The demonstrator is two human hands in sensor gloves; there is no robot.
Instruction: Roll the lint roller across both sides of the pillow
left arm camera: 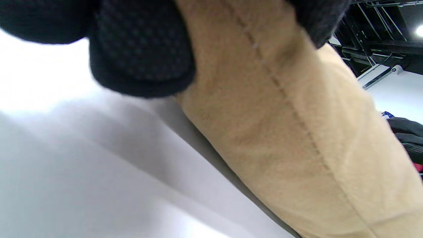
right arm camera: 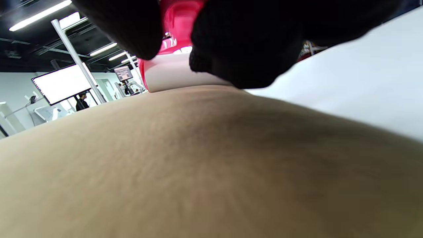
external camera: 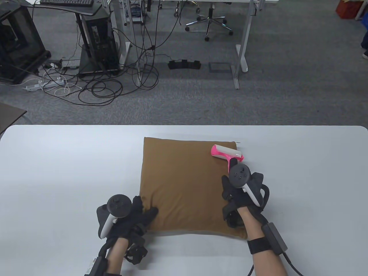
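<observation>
On pillow [external camera: 184, 184]: right hand [external camera: 241, 192] grips lint roller [external camera: 226, 153].

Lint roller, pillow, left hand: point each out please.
lint roller [external camera: 225, 152], table view, on the white roll.
pillow [external camera: 187, 187], table view, middle of the brown top face.
left hand [external camera: 135, 220], table view, gloved knuckles by the pillow's near-left corner.
</observation>
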